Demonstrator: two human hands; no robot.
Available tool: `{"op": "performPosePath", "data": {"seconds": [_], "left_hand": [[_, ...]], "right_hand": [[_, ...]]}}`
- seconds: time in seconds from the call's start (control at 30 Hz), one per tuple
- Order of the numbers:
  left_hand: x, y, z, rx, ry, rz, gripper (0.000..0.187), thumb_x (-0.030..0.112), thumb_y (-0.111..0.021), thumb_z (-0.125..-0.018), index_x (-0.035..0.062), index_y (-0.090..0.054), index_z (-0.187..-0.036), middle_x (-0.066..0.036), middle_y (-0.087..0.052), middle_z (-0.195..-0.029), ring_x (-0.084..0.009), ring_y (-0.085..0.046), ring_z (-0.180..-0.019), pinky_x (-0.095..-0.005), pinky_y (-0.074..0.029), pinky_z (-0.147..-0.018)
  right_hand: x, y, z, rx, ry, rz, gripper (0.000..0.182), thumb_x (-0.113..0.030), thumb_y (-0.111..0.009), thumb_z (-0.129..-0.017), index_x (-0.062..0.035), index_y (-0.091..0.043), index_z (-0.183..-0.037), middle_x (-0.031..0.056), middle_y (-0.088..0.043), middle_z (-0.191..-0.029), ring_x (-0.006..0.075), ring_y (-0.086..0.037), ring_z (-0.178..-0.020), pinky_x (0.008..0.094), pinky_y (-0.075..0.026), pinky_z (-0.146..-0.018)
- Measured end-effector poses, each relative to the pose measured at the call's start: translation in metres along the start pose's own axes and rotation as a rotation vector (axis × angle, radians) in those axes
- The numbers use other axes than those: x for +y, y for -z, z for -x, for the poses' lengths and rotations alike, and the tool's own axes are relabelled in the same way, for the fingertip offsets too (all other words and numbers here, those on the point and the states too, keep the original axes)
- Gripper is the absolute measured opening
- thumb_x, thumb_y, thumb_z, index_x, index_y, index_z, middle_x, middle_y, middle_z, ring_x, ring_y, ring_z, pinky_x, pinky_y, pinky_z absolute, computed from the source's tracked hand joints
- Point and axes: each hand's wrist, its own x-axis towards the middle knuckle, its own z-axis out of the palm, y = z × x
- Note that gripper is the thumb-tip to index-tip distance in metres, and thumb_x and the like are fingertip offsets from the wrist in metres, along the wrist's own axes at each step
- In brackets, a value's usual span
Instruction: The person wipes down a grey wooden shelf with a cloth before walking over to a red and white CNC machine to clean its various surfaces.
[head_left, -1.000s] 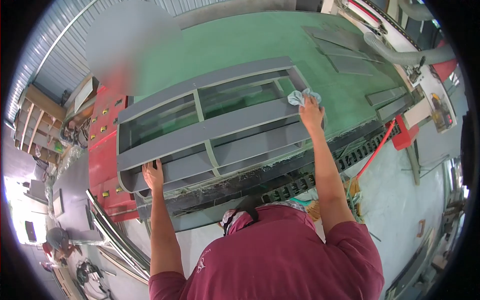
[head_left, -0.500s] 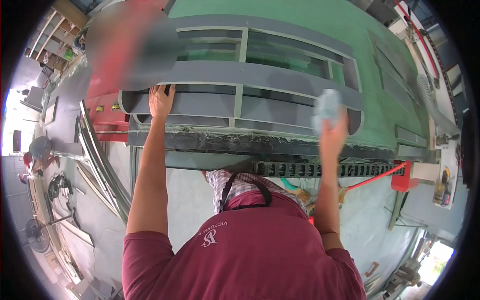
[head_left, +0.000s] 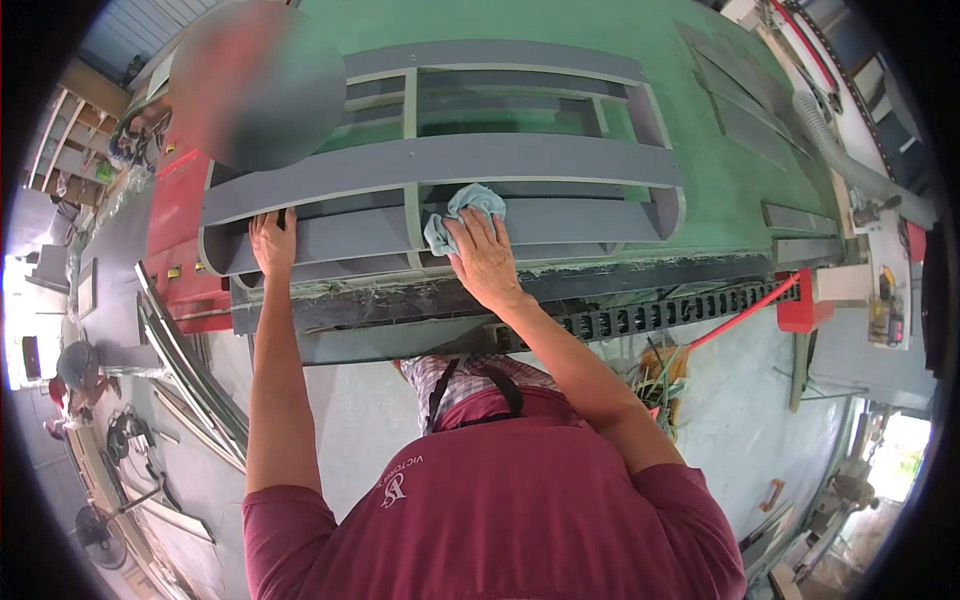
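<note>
A grey shelf-like frame with curved long boards and short dividers lies on the green tabletop. My left hand grips the front part of the frame near its left end, fingertips hidden behind the board edge. With my right hand I press a crumpled light-blue cloth against the frame beside its middle divider, the fingers bent over the cloth.
A red machine part stands left of the frame. Below the table edge runs a black cable chain. Long strips lean at the left. Flat grey panels lie at the right. Another person is far left.
My right hand has brought the cloth leftward from the frame's right end to the middle divider. The view has shifted, and my left hand still holds the frame's left part.
</note>
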Motion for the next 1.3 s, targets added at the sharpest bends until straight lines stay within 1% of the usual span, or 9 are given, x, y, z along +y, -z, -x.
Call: {"op": "performPosePath", "data": {"seconds": [0.07,0.43,0.5,0.6,0.93,1.03,1.1,1.2,1.3], "left_hand": [[0.002,0.001,-0.001,0.0,-0.005,-0.004,0.043,0.037,-0.053,-0.088,0.0055,-0.06,-0.116,-0.017,-0.056,-0.123,-0.0329,-0.048,-0.118,-0.0426,-0.031,-0.105],[0.004,0.004,0.001,0.011,0.008,-0.001,0.043,0.038,-0.052,-0.089,0.004,-0.061,-0.114,-0.017,-0.057,-0.121,-0.0338,-0.048,-0.116,-0.0433,-0.032,-0.105],[-0.001,0.0,0.0,0.001,-0.005,-0.021,0.043,0.038,-0.052,-0.089,0.0039,-0.061,-0.113,-0.017,-0.057,-0.12,-0.0338,-0.049,-0.115,-0.0428,-0.032,-0.104],[0.003,0.004,0.0,0.013,-0.016,0.002,0.042,0.037,-0.052,-0.089,0.0039,-0.061,-0.113,-0.017,-0.057,-0.119,-0.0339,-0.049,-0.115,-0.0422,-0.032,-0.104],[0.002,0.005,0.0,0.001,-0.002,0.047,0.04,0.035,-0.054,-0.087,0.0043,-0.063,-0.11,-0.017,-0.059,-0.116,-0.0342,-0.051,-0.112,-0.0416,-0.034,-0.103],[0.0,0.002,0.001,0.04,0.003,0.033,0.04,0.036,-0.054,-0.087,0.0049,-0.062,-0.111,-0.017,-0.059,-0.115,-0.0342,-0.051,-0.11,-0.0415,-0.034,-0.102],[0.0,0.001,0.001,0.055,0.001,0.027,0.041,0.037,-0.054,-0.087,0.0056,-0.062,-0.111,-0.016,-0.06,-0.114,-0.033,-0.052,-0.11,-0.0411,-0.034,-0.103],[-0.002,0.0,0.0,0.042,0.008,0.031,0.041,0.038,-0.054,-0.087,0.0059,-0.063,-0.111,-0.016,-0.06,-0.114,-0.0323,-0.052,-0.11,-0.041,-0.034,-0.103],[-0.003,0.0,0.0,0.038,0.018,0.022,0.04,0.038,-0.055,-0.086,0.006,-0.063,-0.109,-0.015,-0.061,-0.111,-0.0316,-0.053,-0.109,-0.0413,-0.034,-0.103]], "right_hand": [[0.011,0.011,0.007,0.0,-0.033,0.027,0.053,-0.019,-0.066,-0.078,-0.0087,-0.044,-0.125,0.0149,-0.044,-0.129,0.0303,-0.039,-0.126,0.0503,-0.028,-0.105],[0.121,0.067,0.062,0.139,-0.408,0.356,0.051,-0.021,-0.061,-0.083,-0.0081,-0.041,-0.128,0.0157,-0.043,-0.131,0.0308,-0.038,-0.127,0.0507,-0.028,-0.104],[0.149,0.075,0.073,0.201,-0.448,0.511,0.05,-0.022,-0.06,-0.085,-0.0082,-0.04,-0.129,0.0159,-0.044,-0.131,0.0318,-0.041,-0.124,0.05,-0.032,-0.101],[0.179,0.095,0.081,0.24,-0.551,0.447,0.049,-0.024,-0.059,-0.086,-0.0082,-0.04,-0.129,0.0161,-0.047,-0.129,0.0329,-0.045,-0.12,0.0481,-0.036,-0.098],[0.169,0.098,0.081,0.137,-0.634,0.541,0.045,-0.023,-0.061,-0.085,-0.0078,-0.043,-0.124,0.018,-0.048,-0.125,0.0338,-0.05,-0.114,0.0454,-0.044,-0.09],[0.147,0.115,0.089,0.042,-0.631,0.519,0.043,-0.021,-0.06,-0.086,-0.0058,-0.044,-0.122,0.0211,-0.049,-0.123,0.0377,-0.051,-0.111,0.0462,-0.045,-0.088],[0.135,0.128,0.09,-0.024,-0.784,0.153,0.041,-0.019,-0.057,-0.087,-0.0035,-0.045,-0.123,0.0243,-0.049,-0.12,0.0422,-0.05,-0.108,0.0463,-0.043,-0.088],[0.112,0.128,0.08,0.059,-0.657,-0.114,0.041,-0.018,-0.054,-0.088,-0.0024,-0.044,-0.125,0.0263,-0.049,-0.118,0.0455,-0.049,-0.106,0.0466,-0.042,-0.088],[0.103,0.099,0.062,0.141,-0.499,0.036,0.047,-0.018,-0.058,-0.086,-0.0052,-0.044,-0.128,0.0251,-0.049,-0.121,0.0439,-0.049,-0.108,0.0459,-0.042,-0.09]]}}
